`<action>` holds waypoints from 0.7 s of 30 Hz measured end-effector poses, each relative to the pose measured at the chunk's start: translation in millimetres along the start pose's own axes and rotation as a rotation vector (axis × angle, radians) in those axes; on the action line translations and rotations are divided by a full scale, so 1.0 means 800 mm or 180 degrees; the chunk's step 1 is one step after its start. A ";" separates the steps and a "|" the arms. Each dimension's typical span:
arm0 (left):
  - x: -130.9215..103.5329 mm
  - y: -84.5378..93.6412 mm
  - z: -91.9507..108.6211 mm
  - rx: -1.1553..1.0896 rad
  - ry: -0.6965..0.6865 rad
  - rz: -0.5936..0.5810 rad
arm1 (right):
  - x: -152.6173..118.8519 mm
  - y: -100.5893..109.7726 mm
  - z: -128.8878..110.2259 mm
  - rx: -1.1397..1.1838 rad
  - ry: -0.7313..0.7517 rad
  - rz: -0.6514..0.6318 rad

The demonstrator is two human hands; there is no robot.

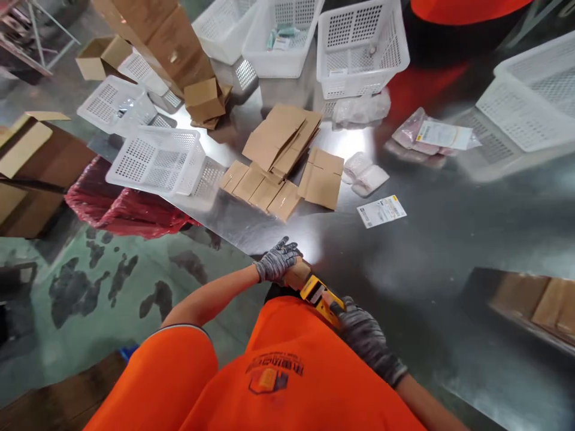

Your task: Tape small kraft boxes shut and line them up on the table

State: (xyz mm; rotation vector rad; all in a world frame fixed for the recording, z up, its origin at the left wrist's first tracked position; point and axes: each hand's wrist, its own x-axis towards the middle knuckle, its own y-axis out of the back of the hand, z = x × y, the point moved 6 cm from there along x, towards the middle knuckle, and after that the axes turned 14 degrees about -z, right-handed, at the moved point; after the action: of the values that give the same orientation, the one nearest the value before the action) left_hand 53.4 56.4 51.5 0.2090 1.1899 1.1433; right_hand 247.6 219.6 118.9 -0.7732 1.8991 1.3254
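Both my hands wear grey knit gloves and sit close to my orange shirt at the near edge of the steel table [426,251]. My left hand [276,260] is closed over a small brown cardboard box [297,274]. My right hand [366,338] grips a yellow tape dispenser [320,294], whose head rests against that box. Flattened cardboard boxes [281,158] lie in a loose pile farther out on the table, out of reach of either hand.
Several white perforated baskets [359,48] stand at the back, left and right. Pink bagged packets [366,173] and a printed label [381,211] lie mid-table. A red bag [121,206] hangs at the table's left edge. Another person in orange [462,9] stands opposite. Cardboard cartons [27,167] sit left.
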 end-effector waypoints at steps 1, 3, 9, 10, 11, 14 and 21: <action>0.000 -0.001 -0.002 -0.0006 0.0017 -0.0042 | -0.009 -0.004 0.006 0.0054 -0.0017 -0.0025; 0.001 -0.001 -0.006 -0.0023 0.0043 -0.0071 | -0.022 -0.012 0.014 0.0153 -0.0061 -0.0007; 0.005 0.002 -0.008 0.0226 -0.0264 -0.0223 | -0.024 -0.054 0.006 0.0582 -0.0184 0.0060; 0.006 0.003 -0.008 0.0294 -0.0331 -0.0264 | -0.024 -0.062 0.000 0.0694 -0.0175 0.0110; 0.008 0.004 -0.009 0.0368 -0.0404 -0.0315 | -0.024 -0.071 -0.006 0.0782 -0.0186 0.0136; 0.010 0.007 -0.010 0.0601 -0.0672 -0.0429 | -0.024 -0.096 -0.030 0.0900 -0.0349 0.0029; 0.012 0.007 0.005 0.1242 -0.1100 -0.0916 | 0.003 -0.116 -0.109 0.1110 -0.0924 -0.0011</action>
State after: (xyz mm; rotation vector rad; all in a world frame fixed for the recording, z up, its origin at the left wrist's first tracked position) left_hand 53.1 68.3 50.8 0.4950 1.0807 0.5873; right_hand 301.7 108.4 87.6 -0.3846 1.8212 1.0020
